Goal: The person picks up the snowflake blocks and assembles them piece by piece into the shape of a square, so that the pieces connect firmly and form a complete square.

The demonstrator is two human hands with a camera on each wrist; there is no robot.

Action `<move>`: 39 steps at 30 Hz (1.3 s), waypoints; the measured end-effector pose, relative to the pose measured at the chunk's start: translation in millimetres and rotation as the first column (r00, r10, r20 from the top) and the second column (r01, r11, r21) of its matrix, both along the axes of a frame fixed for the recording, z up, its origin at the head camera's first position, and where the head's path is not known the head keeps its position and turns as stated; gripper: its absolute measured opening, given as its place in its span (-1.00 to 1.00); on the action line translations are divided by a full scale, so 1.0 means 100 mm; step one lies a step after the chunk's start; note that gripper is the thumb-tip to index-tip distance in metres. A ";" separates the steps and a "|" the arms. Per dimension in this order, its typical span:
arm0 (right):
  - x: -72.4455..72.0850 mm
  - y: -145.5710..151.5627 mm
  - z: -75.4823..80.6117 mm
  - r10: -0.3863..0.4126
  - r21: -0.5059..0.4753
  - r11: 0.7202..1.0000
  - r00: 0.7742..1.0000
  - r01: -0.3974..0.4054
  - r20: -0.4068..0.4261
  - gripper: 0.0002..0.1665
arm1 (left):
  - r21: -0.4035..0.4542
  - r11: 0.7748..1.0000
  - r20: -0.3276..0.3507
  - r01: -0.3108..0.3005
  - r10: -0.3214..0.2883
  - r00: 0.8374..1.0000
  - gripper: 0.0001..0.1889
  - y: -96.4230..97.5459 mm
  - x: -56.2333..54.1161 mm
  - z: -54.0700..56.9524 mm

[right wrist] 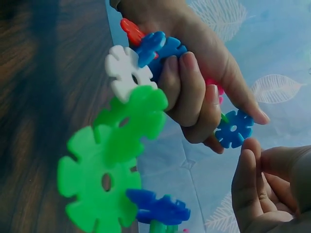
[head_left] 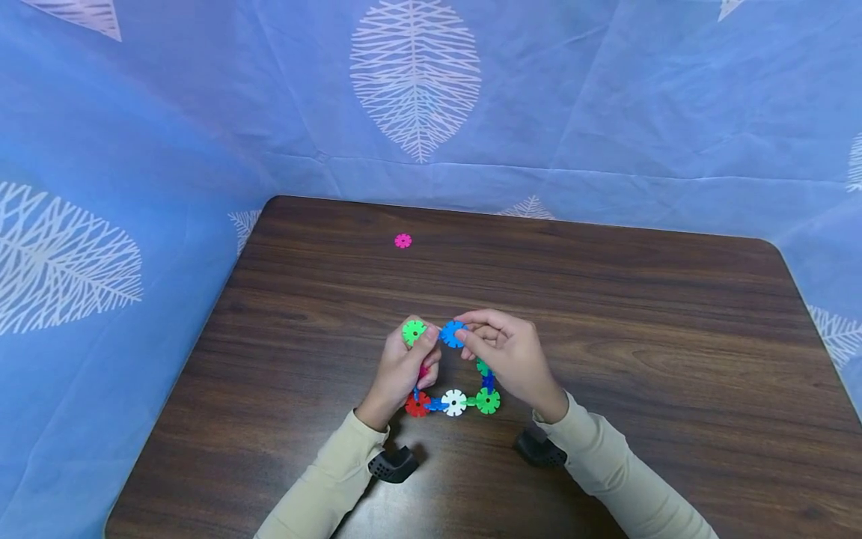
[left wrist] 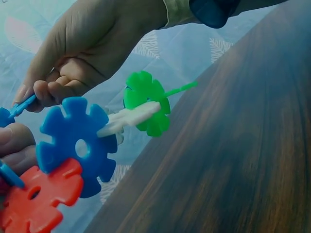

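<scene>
My left hand [head_left: 402, 364] grips part of a chain of notched plastic snowflake discs, with a green disc [head_left: 414, 332] at its thumb. Between finger and thumb, my right hand [head_left: 512, 352] pinches a blue disc [head_left: 453, 334], whose left edge is close to the left thumb. Below the hands the chain curves through a red disc [head_left: 417, 405], a white disc [head_left: 454, 403], a green disc [head_left: 488, 401] and a dark blue disc [head_left: 488, 382]. In the right wrist view, left fingers curl over the chain beside another blue disc [right wrist: 234, 128]. Fingers hide some joints.
A loose pink disc [head_left: 402, 240] lies near the far edge of the dark wooden table [head_left: 640, 314]. Blue cloth [head_left: 572, 97] with white leaf prints hangs behind and beside the table. Black devices [head_left: 393, 465] sit at both wrists.
</scene>
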State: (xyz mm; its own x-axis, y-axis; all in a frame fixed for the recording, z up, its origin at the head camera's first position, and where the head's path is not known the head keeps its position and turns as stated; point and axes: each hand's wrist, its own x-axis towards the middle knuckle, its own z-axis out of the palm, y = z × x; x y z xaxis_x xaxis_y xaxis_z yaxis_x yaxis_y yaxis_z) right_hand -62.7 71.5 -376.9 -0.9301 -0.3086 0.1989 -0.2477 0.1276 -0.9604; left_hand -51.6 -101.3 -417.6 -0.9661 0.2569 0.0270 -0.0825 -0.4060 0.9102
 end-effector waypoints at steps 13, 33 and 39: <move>0.02 -0.03 -0.07 -0.017 -0.059 0.998 0.995 0.011 -0.100 -0.79 | -0.013 1.000 -0.002 -0.011 0.011 1.000 -0.85 0.02 0.04 0.03; -0.01 -0.04 -0.18 -0.036 0.027 0.999 0.999 0.035 0.011 -0.76 | -0.038 0.999 0.053 -0.031 0.033 0.998 -0.87 0.05 0.02 -0.10; -0.04 0.01 -0.14 -0.014 0.120 0.993 0.999 0.019 -0.038 -0.74 | -0.014 0.999 0.121 -0.052 0.053 0.991 -0.88 0.03 0.02 -0.09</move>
